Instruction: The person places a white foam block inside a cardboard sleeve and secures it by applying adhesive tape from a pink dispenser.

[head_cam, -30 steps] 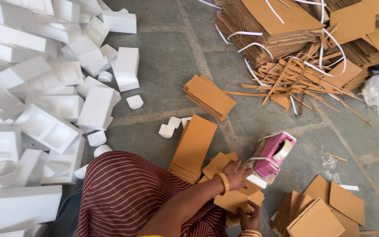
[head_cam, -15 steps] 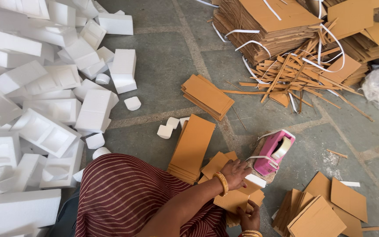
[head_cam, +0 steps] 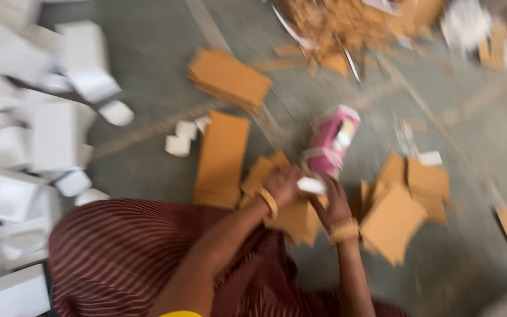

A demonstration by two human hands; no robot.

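The view is blurred by motion. My left hand and my right hand meet over a loose pile of small brown cardboard pieces on the floor. A small white piece sits between them, at my left fingertips, and my right fingers reach up to it. Whether my right hand grips anything is lost in the blur. Both wrists wear gold bangles. A pink tape dispenser stands just beyond my hands.
A long stack of brown card lies left of my hands, another stack farther off. Cut card squares lie to the right. White foam boxes crowd the left side. Card scraps and straps are heaped at the top. A striped maroon garment covers my lap.
My right hand has risen from the cardboard near my lap to meet my left hand at the white piece. The camera has swung, so the whole view has shifted and blurred.
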